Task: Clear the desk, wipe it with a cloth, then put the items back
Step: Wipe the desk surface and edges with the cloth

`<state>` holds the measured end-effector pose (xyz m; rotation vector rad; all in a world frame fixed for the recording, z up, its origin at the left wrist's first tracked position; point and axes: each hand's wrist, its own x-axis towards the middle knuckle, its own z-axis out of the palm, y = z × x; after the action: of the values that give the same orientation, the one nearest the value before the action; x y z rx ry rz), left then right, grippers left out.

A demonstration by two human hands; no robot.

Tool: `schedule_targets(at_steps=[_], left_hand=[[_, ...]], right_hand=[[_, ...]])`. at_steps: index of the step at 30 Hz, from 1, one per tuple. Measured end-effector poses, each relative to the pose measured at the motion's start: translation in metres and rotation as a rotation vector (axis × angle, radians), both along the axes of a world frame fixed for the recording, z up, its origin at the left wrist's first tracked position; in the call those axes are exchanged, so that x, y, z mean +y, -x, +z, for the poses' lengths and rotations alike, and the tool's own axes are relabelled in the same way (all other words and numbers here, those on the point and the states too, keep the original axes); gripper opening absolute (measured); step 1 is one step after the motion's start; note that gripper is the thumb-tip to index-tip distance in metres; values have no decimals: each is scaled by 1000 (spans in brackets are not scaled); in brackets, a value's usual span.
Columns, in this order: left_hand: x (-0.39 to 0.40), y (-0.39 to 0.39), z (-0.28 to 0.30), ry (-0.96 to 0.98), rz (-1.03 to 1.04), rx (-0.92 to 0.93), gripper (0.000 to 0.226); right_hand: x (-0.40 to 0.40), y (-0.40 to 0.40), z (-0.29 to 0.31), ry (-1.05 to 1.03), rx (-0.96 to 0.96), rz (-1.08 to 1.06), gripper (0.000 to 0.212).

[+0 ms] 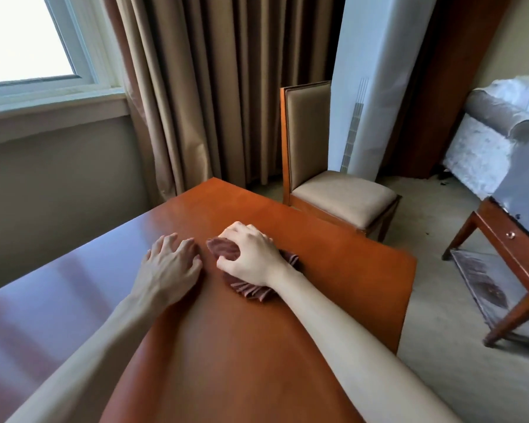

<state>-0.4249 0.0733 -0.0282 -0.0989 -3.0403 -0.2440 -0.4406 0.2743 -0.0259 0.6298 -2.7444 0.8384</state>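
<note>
A glossy brown wooden desk [333, 264] fills the lower middle of the head view. On it lies a crumpled reddish-brown cloth [251, 290]. My right hand [251, 254] sits on top of the cloth with curled fingers gripping it against the desk top. Part of the cloth is hidden under this hand. My left hand [171, 264] rests flat on the bare wood just left of the cloth, fingers spread and straight, holding nothing.
A beige upholstered chair [333, 190] stands past the desk's far edge. Brown curtains [211, 87] and a window [28, 38] are behind. A small wooden side table [507, 254] stands on the right, on the carpet. The desk's right edge drops to the floor.
</note>
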Motion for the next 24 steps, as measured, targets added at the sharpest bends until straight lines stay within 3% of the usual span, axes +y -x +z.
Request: schedule_targets(at_steps=[2,6,11,14,20,24], left_hand=[[-13,12,-5,-25,31,-9,53],[-26,26,-22,-109,63,-15,74],[-25,26,-28,-95,73,8,69],[-23,25,-26,-101,73,13,69],[-23,22,-22,-138,66,-2,69],[-26,21,-3,-498,91,51,52]], right_hand=[[6,39,0,33,-30,6,38],[4,123,-9,25,34,-229,49],[-20,213,-5,-17,80,-416,42],[-41,237,-3,-28,64,-401,38],[-74,170,-1,-16,33,-107,38],[-80,80,-3,3,38,28,34]])
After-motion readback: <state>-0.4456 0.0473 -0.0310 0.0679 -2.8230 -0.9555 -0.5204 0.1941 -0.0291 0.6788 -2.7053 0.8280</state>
